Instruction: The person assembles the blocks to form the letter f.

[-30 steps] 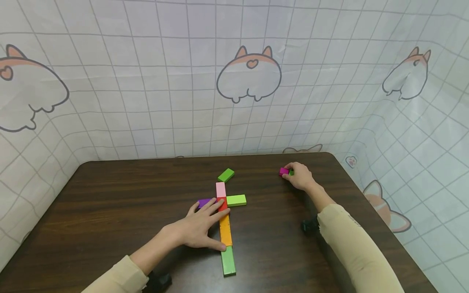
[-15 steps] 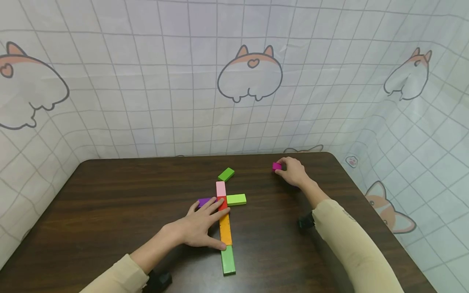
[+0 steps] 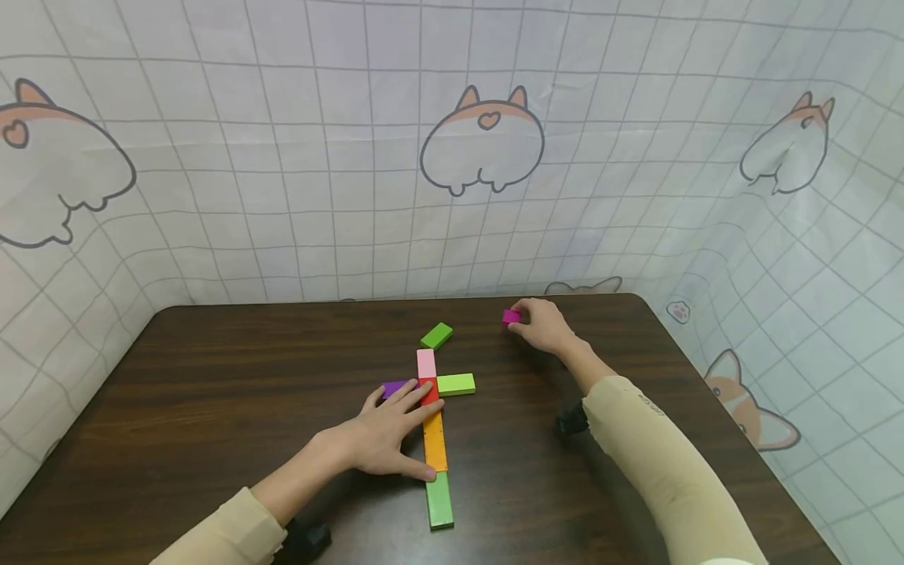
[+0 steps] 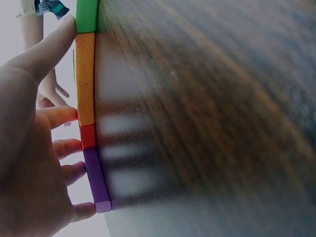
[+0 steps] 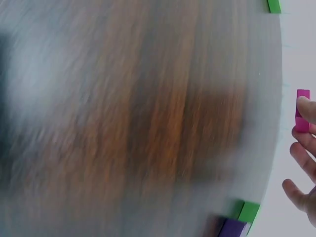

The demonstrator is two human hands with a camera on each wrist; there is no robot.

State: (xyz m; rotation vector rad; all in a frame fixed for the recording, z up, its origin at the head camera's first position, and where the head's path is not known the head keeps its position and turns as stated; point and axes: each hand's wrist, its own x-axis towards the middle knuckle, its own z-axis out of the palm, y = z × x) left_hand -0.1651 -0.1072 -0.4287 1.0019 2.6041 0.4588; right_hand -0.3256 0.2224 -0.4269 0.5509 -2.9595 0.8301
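My left hand (image 3: 380, 441) lies spread over a line of wooden blocks. Its fingertips touch the purple block (image 4: 96, 177) and the red block (image 4: 88, 136); the thumb reaches the seam between the orange block (image 3: 435, 447) and the green block (image 3: 439, 502). Towards the far edge of the table, my right hand (image 3: 547, 326) pinches a magenta block (image 3: 511, 317) between thumb and fingers. In the right wrist view that magenta block (image 5: 302, 123) shows against the pale wall. A pink block (image 3: 426, 362) continues the line beyond the red one, and a lime block (image 3: 456, 384) sticks out to the right.
A loose green block (image 3: 436, 336) lies at an angle beyond the pink one. At the bottom of the right wrist view are another green block (image 5: 249, 211) and a dark purple block (image 5: 232, 228). A patterned cloth (image 3: 339, 196) hangs behind the dark table (image 3: 212, 392).
My right hand has moved left with the magenta block, away from the table's far right corner. A bit of green beside its fingers is no longer seen in the head view. The left hand stays put.
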